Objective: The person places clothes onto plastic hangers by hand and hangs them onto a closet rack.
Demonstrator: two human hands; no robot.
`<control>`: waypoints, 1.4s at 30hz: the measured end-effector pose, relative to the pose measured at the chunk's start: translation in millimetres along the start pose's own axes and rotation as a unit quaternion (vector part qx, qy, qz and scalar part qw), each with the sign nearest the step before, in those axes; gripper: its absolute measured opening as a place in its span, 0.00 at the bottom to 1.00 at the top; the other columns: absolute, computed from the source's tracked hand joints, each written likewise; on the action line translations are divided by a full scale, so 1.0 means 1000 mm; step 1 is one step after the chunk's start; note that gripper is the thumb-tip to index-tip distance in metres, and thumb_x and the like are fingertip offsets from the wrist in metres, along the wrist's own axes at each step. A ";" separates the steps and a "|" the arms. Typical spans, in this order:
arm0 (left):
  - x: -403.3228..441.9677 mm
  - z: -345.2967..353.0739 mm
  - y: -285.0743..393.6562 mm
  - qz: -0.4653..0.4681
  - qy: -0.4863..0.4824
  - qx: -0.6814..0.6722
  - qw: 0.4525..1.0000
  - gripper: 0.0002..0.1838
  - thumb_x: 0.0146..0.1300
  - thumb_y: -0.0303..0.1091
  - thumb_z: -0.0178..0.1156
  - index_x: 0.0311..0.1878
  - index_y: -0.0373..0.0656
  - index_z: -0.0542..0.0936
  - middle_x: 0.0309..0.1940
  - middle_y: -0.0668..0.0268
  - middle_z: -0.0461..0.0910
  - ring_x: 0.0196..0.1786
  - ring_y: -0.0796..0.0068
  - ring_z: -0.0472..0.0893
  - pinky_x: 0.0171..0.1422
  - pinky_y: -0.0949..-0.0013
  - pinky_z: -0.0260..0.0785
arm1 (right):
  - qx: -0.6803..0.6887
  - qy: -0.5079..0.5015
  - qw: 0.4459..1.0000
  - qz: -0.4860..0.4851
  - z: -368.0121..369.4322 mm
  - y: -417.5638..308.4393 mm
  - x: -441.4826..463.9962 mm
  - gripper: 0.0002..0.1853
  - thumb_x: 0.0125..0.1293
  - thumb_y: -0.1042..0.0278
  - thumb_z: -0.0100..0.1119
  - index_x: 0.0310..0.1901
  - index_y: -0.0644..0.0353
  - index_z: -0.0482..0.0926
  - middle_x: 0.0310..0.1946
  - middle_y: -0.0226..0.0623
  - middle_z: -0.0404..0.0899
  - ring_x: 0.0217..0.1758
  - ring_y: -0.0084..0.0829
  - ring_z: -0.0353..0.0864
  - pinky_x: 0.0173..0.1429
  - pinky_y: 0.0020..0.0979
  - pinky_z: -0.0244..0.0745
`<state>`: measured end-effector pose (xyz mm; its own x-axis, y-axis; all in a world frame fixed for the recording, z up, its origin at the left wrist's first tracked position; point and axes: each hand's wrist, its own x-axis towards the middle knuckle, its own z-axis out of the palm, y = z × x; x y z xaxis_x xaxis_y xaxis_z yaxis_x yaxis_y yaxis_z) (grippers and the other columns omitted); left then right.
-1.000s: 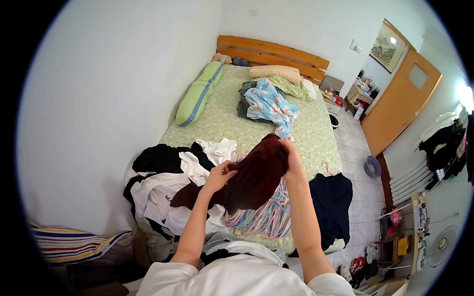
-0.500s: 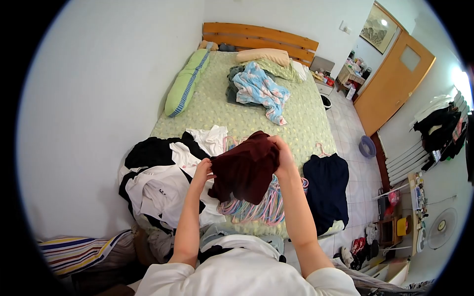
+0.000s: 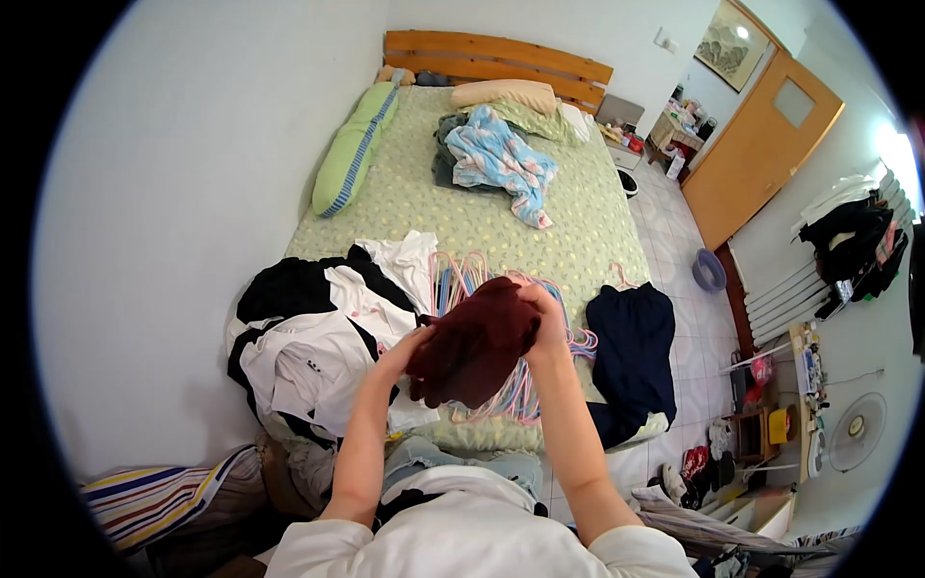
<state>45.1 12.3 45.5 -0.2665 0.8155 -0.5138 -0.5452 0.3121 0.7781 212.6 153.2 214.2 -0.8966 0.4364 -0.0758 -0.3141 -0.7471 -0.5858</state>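
Dark maroon cloth garment (image 3: 470, 349): hangs bunched above pastel thin-framed hangers (image 3: 518, 398) on the pale-green patterned bed (image 3: 385, 220) | left hand (image 3: 399, 354): pinches its left edge | right hand (image 3: 546, 321): grips its upper right edge | handling: probably light, soft, floppy; best held by opposite edges

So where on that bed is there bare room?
Green patterned bedspread lies bare between the long green bolster, crumpled blue floral cloth and black-and-white clothes heap. Its foot end is crowded: that heap, slim pastel hangers under held maroon fabric and a navy garment.
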 end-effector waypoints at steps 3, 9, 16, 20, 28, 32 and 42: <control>-0.006 0.002 -0.010 -0.066 -0.061 -0.018 0.996 0.27 0.66 0.57 0.50 0.58 0.48 0.74 0.47 0.68 0.80 0.44 0.73 0.78 0.45 0.66 0.71 | -0.022 -0.068 0.997 0.024 -0.019 0.013 0.000 0.21 0.56 0.66 0.47 0.47 0.71 0.76 0.42 0.46 0.82 0.43 0.35 0.82 0.52 0.31 0.76; -0.026 0.008 0.000 -0.014 0.004 -0.059 0.998 0.20 0.62 0.46 0.56 0.52 0.46 0.74 0.46 0.65 0.78 0.44 0.69 0.78 0.44 0.62 0.74 | -0.022 -0.068 0.996 0.045 -0.035 0.031 -0.010 0.21 0.56 0.66 0.46 0.47 0.71 0.75 0.42 0.46 0.81 0.41 0.34 0.82 0.50 0.31 0.76; -0.047 -0.025 0.005 0.184 0.114 -0.145 0.966 0.13 0.58 0.24 0.56 0.47 0.37 0.72 0.41 0.62 0.77 0.45 0.67 0.79 0.51 0.63 0.74 | 0.055 0.036 0.998 0.020 -0.073 0.061 -0.020 0.19 0.59 0.64 0.46 0.47 0.68 0.75 0.42 0.43 0.81 0.44 0.35 0.81 0.52 0.34 0.75; -0.060 -0.036 0.015 0.307 0.156 -0.213 0.914 0.11 0.60 0.22 0.56 0.47 0.36 0.73 0.42 0.61 0.77 0.46 0.66 0.79 0.55 0.62 0.73 | 0.086 0.082 0.991 0.055 -0.089 0.071 -0.013 0.15 0.60 0.63 0.48 0.42 0.65 0.78 0.39 0.40 0.83 0.42 0.36 0.82 0.52 0.36 0.77; -0.090 -0.030 0.038 0.383 0.219 -0.191 0.877 0.05 0.61 0.23 0.60 0.38 0.42 0.74 0.35 0.67 0.79 0.40 0.76 0.79 0.47 0.71 0.72 | -0.076 0.165 0.967 0.180 -0.137 0.125 0.009 0.15 0.64 0.59 0.48 0.45 0.60 0.77 0.40 0.36 0.82 0.42 0.32 0.80 0.53 0.33 0.73; -0.083 -0.023 0.020 0.274 0.229 -0.176 0.917 0.06 0.60 0.28 0.64 0.39 0.41 0.76 0.34 0.69 0.80 0.36 0.78 0.79 0.42 0.74 0.71 | -0.275 0.217 0.904 0.245 -0.224 0.163 0.030 0.13 0.65 0.61 0.48 0.45 0.55 0.77 0.37 0.29 0.79 0.38 0.24 0.76 0.45 0.29 0.73; -0.098 -0.034 0.002 0.245 0.176 -0.181 0.936 0.13 0.67 0.32 0.56 0.49 0.35 0.78 0.47 0.62 0.80 0.49 0.74 0.79 0.56 0.69 0.70 | -0.564 0.182 0.791 0.153 -0.327 0.215 0.094 0.22 0.64 0.65 0.48 0.60 0.60 0.69 0.51 0.39 0.75 0.48 0.34 0.78 0.51 0.36 0.72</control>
<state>42.8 -83.5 84.6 -0.7664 0.5855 -0.2643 -0.5055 -0.2957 0.8106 163.1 197.5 -182.9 -0.6632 0.5900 -0.4605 0.5625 -0.0128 -0.8267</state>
